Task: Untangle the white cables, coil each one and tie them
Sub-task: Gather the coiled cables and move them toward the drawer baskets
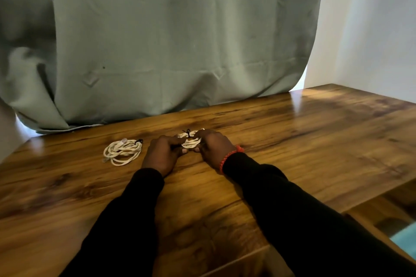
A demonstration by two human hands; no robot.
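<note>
While both hands are working at the middle of the wooden surface [292, 141], a coiled white cable [191, 141] is sitting between them, held from either side. The left hand [161, 154] is curling its fingers around the coil's left end, and the right hand [213, 147] is gripping the right end, thumb tips showing pale just below the loops. A small black tie [188, 132] is sticking up at the coil's far edge, at 12 o'clock from the loops; whether it is fully knotted is hard to make out. Much of this coil is hiding behind the knuckles, so only the middle strands are showing.

At 9 o'clock from the left hand, just beside it but apart, a second coiled white cable [122, 152] is lying flat on the surface, with a black tie [139, 141] at its upper right and a pale connector [123, 141] poking out at its top; another end is trailing at its lower left, too blurred to identify.

A red bracelet [229, 157] is circling the right wrist above a black sleeve [292, 209]. A grey-green curtain [168, 40] is hanging at 12 o'clock, its hem resting on the surface's far edge. At 4 o'clock, beyond the surface's edge, a teal patch [405, 240] is being cut off by the frame and cannot be identified.
</note>
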